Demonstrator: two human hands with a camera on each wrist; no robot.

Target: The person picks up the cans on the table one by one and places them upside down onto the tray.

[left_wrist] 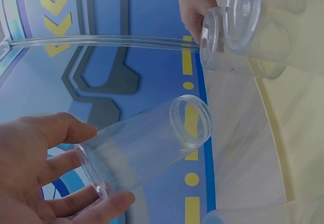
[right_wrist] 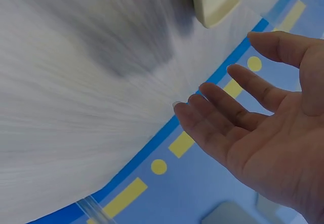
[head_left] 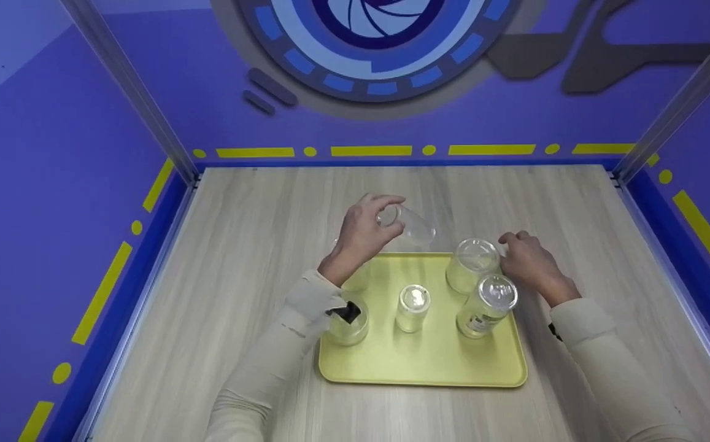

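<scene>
My left hand (head_left: 364,230) pinches a clear cylindrical jar (head_left: 417,227) by its bottom end, above the tray's far edge. In the left wrist view this jar (left_wrist: 142,145) is tilted, its threaded mouth pointing away from the palm. My right hand (head_left: 529,261) is beside a wide clear jar (head_left: 471,267) at the tray's right edge; its fingers (right_wrist: 212,128) are loosely bent and hold nothing in the right wrist view. A labelled jar (head_left: 486,307) stands bottom up just nearer than the wide one. A small narrow jar (head_left: 413,310) is upside down mid-tray.
The yellow tray (head_left: 391,370) lies on a wood-grain table (head_left: 238,245). Under my left wrist stands another clear jar (head_left: 351,331), and one more is partly hidden by the forearm. Blue-purple walls (head_left: 355,132) enclose the table's back and sides.
</scene>
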